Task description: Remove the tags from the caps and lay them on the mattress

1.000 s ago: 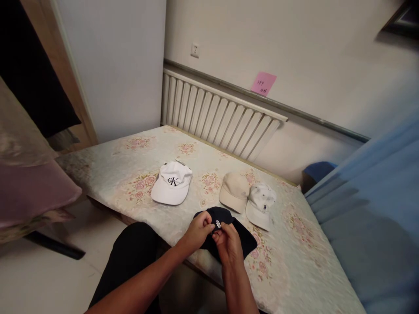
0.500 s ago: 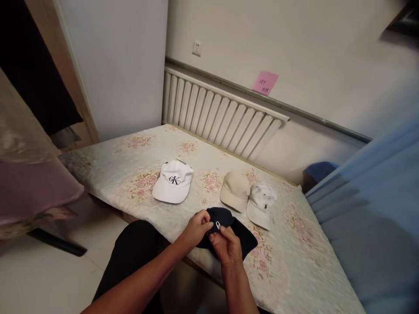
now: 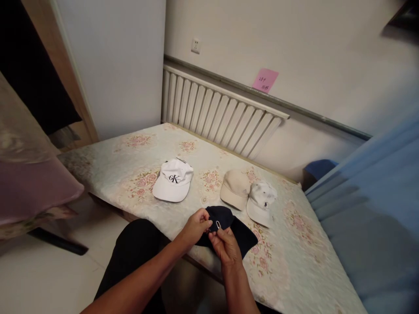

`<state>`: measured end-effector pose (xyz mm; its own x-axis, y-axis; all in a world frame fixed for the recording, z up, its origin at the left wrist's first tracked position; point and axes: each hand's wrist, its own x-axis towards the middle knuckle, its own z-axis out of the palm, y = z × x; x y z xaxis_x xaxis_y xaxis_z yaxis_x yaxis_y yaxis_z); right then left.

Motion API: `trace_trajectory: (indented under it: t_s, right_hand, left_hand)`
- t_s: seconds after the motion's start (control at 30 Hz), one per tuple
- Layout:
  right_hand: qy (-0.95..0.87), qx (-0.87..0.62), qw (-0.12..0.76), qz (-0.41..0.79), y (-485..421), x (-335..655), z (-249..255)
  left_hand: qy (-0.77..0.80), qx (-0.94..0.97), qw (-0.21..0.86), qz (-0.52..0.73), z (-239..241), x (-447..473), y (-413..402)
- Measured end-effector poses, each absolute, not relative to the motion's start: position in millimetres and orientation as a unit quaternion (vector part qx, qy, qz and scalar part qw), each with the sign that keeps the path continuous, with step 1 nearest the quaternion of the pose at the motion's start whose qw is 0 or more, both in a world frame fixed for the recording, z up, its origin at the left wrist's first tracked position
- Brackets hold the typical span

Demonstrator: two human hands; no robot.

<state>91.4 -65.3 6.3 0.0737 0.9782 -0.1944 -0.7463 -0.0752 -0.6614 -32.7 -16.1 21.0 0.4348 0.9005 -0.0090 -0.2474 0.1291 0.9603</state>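
Note:
A dark navy cap [image 3: 244,237] is at the near edge of the table, its brim pointing right. My left hand [image 3: 196,226] pinches the cap's left part between thumb and fingers. From below, my right hand [image 3: 226,245] grips the same cap with its thumb on top, beside a small white oval mark. Both hands are close together and hide part of the cap. Just beyond them are a beige cap [image 3: 235,189] and a white cap with a small dark logo [image 3: 261,204], side by side. Further left sits a white cap with black letters [image 3: 173,179].
The table [image 3: 124,159] wears a pale floral cover. Behind it are a white radiator [image 3: 216,111] and a pink note [image 3: 266,80] on the wall. A blue curtain [image 3: 369,196] hangs on the right, and pink fabric [image 3: 36,187] on the left.
My right hand's thumb has shifted slightly down from the white mark on the navy cap. Both hands keep their hold; the other caps stay in place.

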Motion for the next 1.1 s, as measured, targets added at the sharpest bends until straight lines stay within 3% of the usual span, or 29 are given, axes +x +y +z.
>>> trace_trajectory:
  t_s: [1.1]
  right_hand:
    - [-0.269, -0.388, 0.628, 0.618, -65.0, 88.3, -1.5]
  left_hand:
    - [0.328, 0.491, 0.694, 0.412, 18.7, -39.0, -20.0]
